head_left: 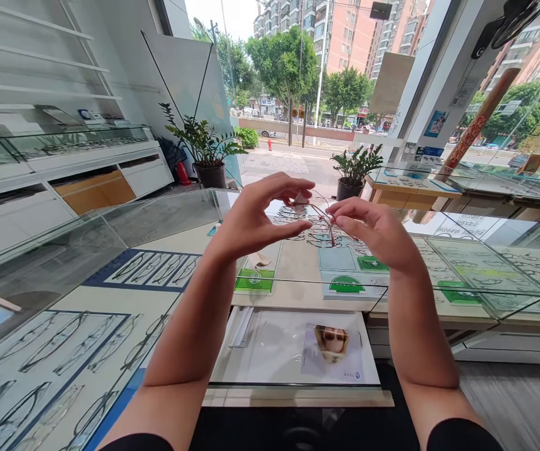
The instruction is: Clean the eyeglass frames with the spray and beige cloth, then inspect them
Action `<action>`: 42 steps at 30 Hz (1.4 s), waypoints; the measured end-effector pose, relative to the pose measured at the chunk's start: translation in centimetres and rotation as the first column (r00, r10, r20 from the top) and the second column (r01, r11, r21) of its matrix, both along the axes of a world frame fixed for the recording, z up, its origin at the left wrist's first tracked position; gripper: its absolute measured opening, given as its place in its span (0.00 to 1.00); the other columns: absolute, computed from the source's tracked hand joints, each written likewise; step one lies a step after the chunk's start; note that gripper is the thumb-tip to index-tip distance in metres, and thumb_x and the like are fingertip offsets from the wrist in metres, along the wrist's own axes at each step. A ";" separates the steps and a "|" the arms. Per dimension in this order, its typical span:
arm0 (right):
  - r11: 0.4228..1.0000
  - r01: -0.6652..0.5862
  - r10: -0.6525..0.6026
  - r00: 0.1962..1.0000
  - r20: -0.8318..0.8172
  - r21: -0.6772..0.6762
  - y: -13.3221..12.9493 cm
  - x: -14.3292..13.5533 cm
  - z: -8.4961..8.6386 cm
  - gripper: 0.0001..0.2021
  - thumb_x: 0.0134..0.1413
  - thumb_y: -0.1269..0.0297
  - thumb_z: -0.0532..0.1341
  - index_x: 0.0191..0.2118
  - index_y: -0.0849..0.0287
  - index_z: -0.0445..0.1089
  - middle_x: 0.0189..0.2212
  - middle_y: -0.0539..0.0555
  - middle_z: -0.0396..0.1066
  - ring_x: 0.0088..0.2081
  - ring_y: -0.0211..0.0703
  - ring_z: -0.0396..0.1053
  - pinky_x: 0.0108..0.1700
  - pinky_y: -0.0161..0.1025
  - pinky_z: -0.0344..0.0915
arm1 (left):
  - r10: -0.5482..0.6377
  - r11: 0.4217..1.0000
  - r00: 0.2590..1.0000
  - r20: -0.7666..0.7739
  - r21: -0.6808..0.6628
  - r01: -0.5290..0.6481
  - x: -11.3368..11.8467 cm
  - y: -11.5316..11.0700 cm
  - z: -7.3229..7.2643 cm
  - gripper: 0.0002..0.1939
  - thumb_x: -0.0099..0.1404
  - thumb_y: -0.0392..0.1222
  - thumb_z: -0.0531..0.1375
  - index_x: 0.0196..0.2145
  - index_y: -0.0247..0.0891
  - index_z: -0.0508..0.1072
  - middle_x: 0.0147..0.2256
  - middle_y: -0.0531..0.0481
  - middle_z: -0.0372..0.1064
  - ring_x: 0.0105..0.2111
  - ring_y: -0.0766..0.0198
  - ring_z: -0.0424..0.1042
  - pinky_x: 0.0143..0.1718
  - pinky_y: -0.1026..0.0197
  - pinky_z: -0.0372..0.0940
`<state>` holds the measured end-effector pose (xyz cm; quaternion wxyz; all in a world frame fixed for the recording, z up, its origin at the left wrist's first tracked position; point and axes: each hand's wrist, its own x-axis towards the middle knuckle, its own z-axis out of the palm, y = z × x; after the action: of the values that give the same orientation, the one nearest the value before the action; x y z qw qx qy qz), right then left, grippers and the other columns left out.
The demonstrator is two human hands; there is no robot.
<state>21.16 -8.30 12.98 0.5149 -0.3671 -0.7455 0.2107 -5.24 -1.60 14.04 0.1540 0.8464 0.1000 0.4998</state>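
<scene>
Both hands are raised over a glass display counter, near the middle of the head view. A thin, reddish wire-framed pair of glasses (pixel 321 213) is held up between them. My right hand (pixel 376 228) pinches the frame with thumb and fingertips. At the other side, my left hand (pixel 265 216) curves round with its thumb stretched out below; its fingertips are at a small pale piece (pixel 301 202) beside the frame, perhaps a lens or cloth, too small to tell. Rows of eyeglasses (pixel 317 239) lie in the counter behind the hands.
Below the hands an open white drawer (pixel 270 351) holds a printed picture (pixel 333 347). Trays of glasses (pixel 152 268) lie under glass at the left. A green box (pixel 254 280) sits in the counter. Potted plants (pixel 211 147) stand beyond, before the street.
</scene>
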 end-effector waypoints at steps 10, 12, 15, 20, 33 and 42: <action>0.973 -0.151 0.136 0.986 -0.099 -0.175 0.6 -0.2 -0.1 0.12 0.62 0.51 0.74 0.41 0.56 0.85 0.47 0.57 0.87 0.50 0.50 0.83 0.58 0.51 0.78 | -0.084 0.996 0.996 -0.044 0.004 0.084 0.3 -0.4 0.2 0.28 0.65 0.48 0.78 0.61 0.43 0.82 0.49 0.41 0.82 0.49 0.56 0.82 0.52 0.56 0.78; 0.969 -0.172 0.156 0.983 -0.101 -0.176 0.8 -0.2 -0.2 0.12 0.62 0.52 0.74 0.42 0.55 0.86 0.46 0.57 0.88 0.49 0.49 0.83 0.57 0.51 0.79 | -0.098 0.995 0.994 -0.036 -0.010 0.098 0.4 -0.5 0.2 0.28 0.65 0.50 0.78 0.61 0.44 0.82 0.49 0.41 0.82 0.49 0.55 0.83 0.52 0.56 0.78; 0.968 -0.188 0.176 0.981 -0.087 -0.166 1.0 -0.1 -0.2 0.11 0.62 0.52 0.74 0.41 0.55 0.86 0.42 0.55 0.88 0.45 0.47 0.84 0.54 0.50 0.80 | -0.109 0.993 0.994 -0.027 -0.046 0.108 0.5 -0.6 0.2 0.29 0.64 0.52 0.79 0.61 0.46 0.82 0.49 0.41 0.82 0.50 0.54 0.83 0.54 0.54 0.78; 0.972 -0.166 0.150 0.983 -0.107 -0.165 1.3 -0.2 -0.4 0.11 0.61 0.54 0.74 0.40 0.56 0.86 0.39 0.54 0.87 0.42 0.45 0.83 0.51 0.48 0.80 | -0.138 0.986 0.990 0.001 -0.097 0.137 0.8 -0.5 0.0 0.31 0.62 0.53 0.79 0.61 0.48 0.82 0.52 0.41 0.82 0.52 0.52 0.82 0.56 0.53 0.79; 0.978 0.202 -0.183 0.947 -0.263 0.046 3.0 -1.0 -1.6 0.06 0.62 0.61 0.71 0.39 0.56 0.85 0.42 0.55 0.87 0.45 0.46 0.83 0.54 0.50 0.80 | 0.301 0.954 0.933 0.198 -0.072 -0.292 1.5 -0.4 -0.5 0.10 0.72 0.50 0.70 0.45 0.42 0.84 0.41 0.47 0.80 0.38 0.61 0.77 0.41 0.57 0.73; 0.814 0.415 -0.425 0.903 -0.070 0.407 3.3 -4.4 -2.7 0.08 0.71 0.65 0.63 0.42 0.55 0.82 0.48 0.61 0.84 0.52 0.55 0.80 0.58 0.58 0.76 | 0.187 0.854 0.982 -0.005 -0.493 -0.165 4.9 0.3 -1.7 0.25 0.65 0.64 0.71 0.36 0.36 0.87 0.26 0.49 0.75 0.26 0.65 0.64 0.27 0.61 0.55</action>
<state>16.73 -4.99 10.26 0.6053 -0.4078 -0.6795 -0.0746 -0.39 -1.25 12.34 0.3198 0.7557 0.2974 0.4880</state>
